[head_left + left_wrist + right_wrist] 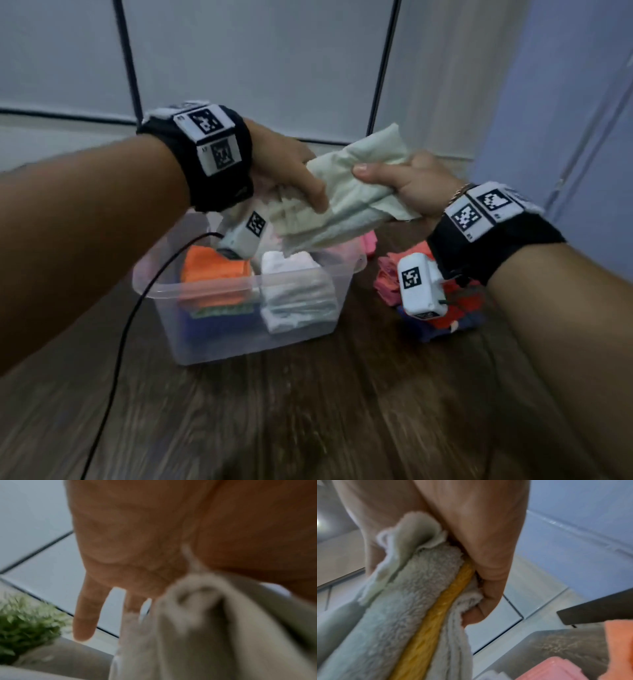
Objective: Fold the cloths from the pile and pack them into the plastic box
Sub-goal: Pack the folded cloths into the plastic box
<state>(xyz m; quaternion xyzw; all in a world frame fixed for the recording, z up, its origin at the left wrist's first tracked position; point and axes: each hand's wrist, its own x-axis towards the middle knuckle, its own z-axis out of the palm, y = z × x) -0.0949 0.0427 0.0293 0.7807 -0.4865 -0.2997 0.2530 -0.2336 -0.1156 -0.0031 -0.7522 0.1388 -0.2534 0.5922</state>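
Both hands hold a folded pale green cloth [349, 192] in the air above the clear plastic box [246, 329]. The left hand [287, 168] clamps its 9 o'clock end, thumb on top; the right hand [407, 181] pinches its 3 o'clock end. Folded orange and white cloths fill the box. The unfolded pile [442, 308] lies on the wooden floor [308, 411] at the box's 3 o'clock.

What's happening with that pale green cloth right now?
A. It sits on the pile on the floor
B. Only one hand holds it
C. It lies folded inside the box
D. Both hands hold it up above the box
D: the left hand and right hand both grip the pale green cloth in the air over the plastic box.
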